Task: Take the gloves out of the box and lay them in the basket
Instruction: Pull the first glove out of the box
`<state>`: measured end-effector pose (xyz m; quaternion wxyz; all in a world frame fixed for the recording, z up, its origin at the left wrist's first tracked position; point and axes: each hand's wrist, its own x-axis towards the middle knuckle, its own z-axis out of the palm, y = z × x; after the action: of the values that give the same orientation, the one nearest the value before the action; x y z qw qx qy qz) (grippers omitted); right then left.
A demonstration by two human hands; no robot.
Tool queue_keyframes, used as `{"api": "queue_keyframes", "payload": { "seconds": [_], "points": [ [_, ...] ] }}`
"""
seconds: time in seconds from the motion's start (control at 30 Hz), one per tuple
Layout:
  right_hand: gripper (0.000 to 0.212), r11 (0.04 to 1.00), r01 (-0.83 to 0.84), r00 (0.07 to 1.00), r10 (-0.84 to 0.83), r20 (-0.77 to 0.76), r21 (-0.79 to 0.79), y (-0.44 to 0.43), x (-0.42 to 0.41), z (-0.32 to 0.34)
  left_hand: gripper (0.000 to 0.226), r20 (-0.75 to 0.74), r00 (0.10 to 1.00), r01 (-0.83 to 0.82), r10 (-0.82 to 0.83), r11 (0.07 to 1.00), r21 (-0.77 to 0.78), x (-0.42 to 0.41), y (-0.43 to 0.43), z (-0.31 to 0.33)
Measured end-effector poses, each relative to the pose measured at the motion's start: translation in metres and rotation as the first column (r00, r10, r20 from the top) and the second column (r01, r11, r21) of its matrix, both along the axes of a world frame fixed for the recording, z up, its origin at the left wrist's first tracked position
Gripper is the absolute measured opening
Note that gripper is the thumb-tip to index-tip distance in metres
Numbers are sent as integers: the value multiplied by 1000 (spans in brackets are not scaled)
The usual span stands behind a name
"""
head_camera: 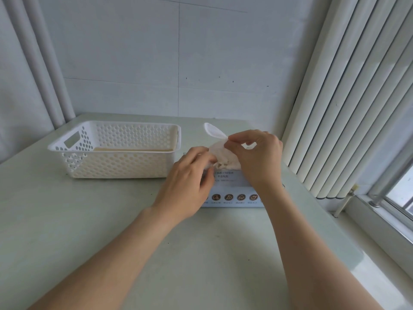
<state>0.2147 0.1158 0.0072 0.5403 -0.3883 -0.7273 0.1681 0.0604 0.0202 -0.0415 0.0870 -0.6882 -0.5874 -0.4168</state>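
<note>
View from a head-worn camera, looking down at a pale desk point(111, 220) set against a grey-white wall, with vertical slats point(335, 108) and a window sill to the right.

Both hands work over a light blue box point(232, 189) that lies flat just right of centre, with a row of small round icons on the side facing the viewer. A crumpled white bunch of gloves point(223, 155) rises out of the top of the box. The right hand point(257, 153) pinches the upper part of the bunch between thumb and forefinger, its other fingers loosely curled (one rounded white tip sticks up and to the left of the pinch). The left hand point(190, 182) sits at the near-left edge of the bunch with its fingers curled in, and a scrap of white shows between them, so it appears to be gripping the gloves low down near the opening.

A white perforated basket point(120, 163) stands to the left of the box, close beside it, its long side running left to right. Nothing white can be seen inside it from here.

The gloves are still partly in the box. The basket lies to the left of both hands, nearer the left hand, so the carry will go leftward and over the basket's right-hand rim.
</note>
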Motion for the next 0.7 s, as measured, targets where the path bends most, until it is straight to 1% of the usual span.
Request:
{"api": "queue_keyframes", "payload": {
  "seconds": [0.03, 0.17, 0.27, 0.33, 0.47, 0.57, 0.7],
  "points": [
    [7, 1000, -2, 1000, 2, -14, 4, 1, 1, 1, 19, -14, 1000, -7, 7, 1000, -1, -1, 1, -2],
    [5, 998, 3, 1000, -2, -23, 56, 4, 4, 2, 33, -75, 996, -58, 55, 998, -37, -3, 5, -5],
    [4, 988, 27, 998, -18, -60, 151, 3, 1, 1, 56, -160, 983, -104, 85, 988, -113, -1, 4, -3],
    [4, 978, 45, 990, -16, -140, 203, 0, -1, 1, 66, -201, 975, -126, 98, 983, -131, 1, 3, -3],
    [4, 959, 103, 957, -23, -288, 263, -6, -2, 7, 68, -215, 970, -142, 114, 983, -119, 2, 4, -3],
    [6, 957, 130, 936, -32, -350, 258, -11, -1, 10, 69, -216, 968, -152, 126, 982, -109, 2, 5, -5],
    [8, 958, 134, 907, -15, -421, 254, -15, 0, 15, 72, -199, 972, -151, 123, 979, -134, 1, 7, -7]
  ]
}}
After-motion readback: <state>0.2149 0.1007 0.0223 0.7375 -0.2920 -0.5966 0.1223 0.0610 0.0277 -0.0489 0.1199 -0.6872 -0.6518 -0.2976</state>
